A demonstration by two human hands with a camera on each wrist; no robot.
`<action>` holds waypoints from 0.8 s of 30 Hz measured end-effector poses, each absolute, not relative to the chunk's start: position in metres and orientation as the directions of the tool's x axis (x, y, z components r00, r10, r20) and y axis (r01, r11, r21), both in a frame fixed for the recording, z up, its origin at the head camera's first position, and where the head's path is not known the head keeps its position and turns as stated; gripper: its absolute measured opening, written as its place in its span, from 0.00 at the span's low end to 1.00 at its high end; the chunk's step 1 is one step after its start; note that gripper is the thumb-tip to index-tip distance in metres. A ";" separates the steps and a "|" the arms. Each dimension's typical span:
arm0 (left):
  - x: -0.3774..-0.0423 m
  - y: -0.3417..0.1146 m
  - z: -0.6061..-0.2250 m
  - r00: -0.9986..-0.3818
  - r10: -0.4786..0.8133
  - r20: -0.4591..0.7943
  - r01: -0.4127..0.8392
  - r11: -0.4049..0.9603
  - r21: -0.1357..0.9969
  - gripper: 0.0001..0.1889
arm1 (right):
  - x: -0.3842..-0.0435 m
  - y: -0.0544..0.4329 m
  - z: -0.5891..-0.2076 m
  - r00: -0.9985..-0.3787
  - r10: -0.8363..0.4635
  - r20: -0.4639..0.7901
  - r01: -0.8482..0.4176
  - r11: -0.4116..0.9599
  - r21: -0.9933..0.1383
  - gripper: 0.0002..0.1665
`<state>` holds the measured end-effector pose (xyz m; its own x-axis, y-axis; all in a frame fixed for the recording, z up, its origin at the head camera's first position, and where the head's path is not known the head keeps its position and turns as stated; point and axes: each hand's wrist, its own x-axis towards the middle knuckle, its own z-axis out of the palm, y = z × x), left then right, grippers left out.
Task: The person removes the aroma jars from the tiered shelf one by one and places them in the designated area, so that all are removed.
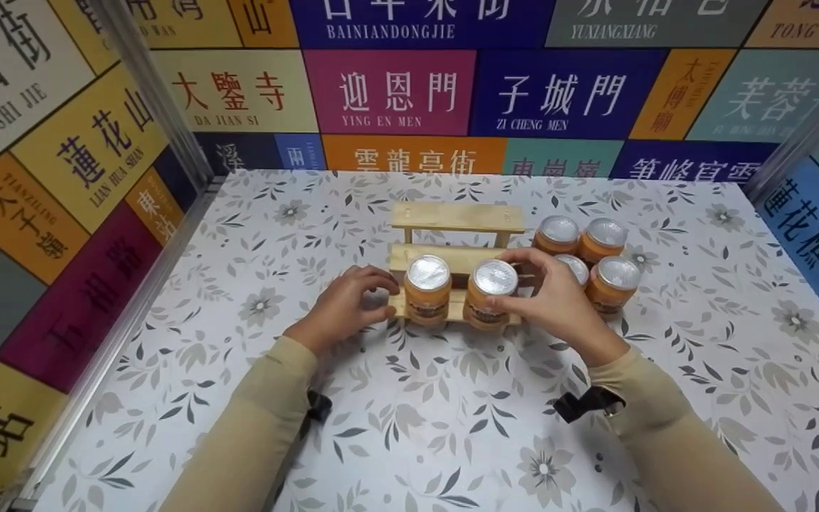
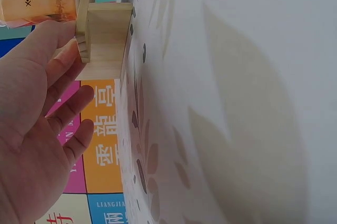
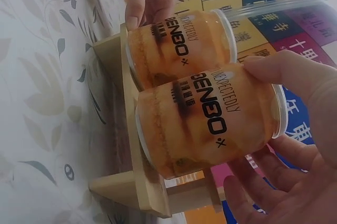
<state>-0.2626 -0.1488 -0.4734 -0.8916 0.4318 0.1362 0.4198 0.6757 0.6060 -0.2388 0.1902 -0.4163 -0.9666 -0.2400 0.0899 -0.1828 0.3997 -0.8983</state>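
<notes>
A three-tier wooden stand holds two orange cans with silver lids on its lowest step, the left can and the right can. My right hand grips the right can near its top, thumb on the near side and fingers around the far side. At the stand's left end, my left hand holds the tip of the lowest step between thumb and index finger; its other fingers are loosely bent in the left wrist view. Both cans stand upright, a small gap between them, printed labels showing in the right wrist view.
Several more cans of the same kind stand grouped right of the stand, close behind my right hand. Leaf-patterned white cloth covers the table. Panels with coloured street-name signs wall in the back and sides.
</notes>
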 end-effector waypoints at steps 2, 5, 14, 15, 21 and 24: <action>-0.263 -0.150 -0.473 -0.892 0.433 0.125 0.415 0.678 0.607 0.14 | -0.236 0.193 -0.413 -0.966 -0.241 0.097 -0.193 0.417 -0.888 0.39; -0.264 -0.151 -0.472 -0.895 0.429 0.121 0.408 0.679 0.611 0.15 | -0.233 0.199 -0.409 -0.965 -0.242 0.102 -0.204 0.445 -0.872 0.40; -0.265 -0.151 -0.469 -0.897 0.425 0.122 0.404 0.677 0.615 0.16 | -0.225 0.216 -0.403 -0.969 -0.234 0.082 -0.186 0.464 -0.866 0.38; -0.265 -0.151 -0.470 -0.897 0.424 0.121 0.403 0.676 0.617 0.16 | -0.224 0.218 -0.402 -0.968 -0.238 0.079 -0.185 0.466 -0.865 0.38; -0.263 -0.149 -0.472 -0.901 0.419 0.109 0.390 0.676 0.625 0.15 | -0.215 0.234 -0.400 -0.967 -0.247 0.062 -0.190 0.540 -0.820 0.37; -0.263 -0.150 -0.473 -0.900 0.422 0.113 0.395 0.675 0.623 0.15 | -0.213 0.241 -0.399 -0.968 -0.248 0.046 -0.183 0.563 -0.806 0.38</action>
<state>-0.2630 -0.1498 -0.4732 -0.8996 0.4218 0.1131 0.3949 0.6753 0.6229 -0.2130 0.2406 -0.3991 -0.9677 -0.2480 0.0462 -0.1829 0.5634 -0.8057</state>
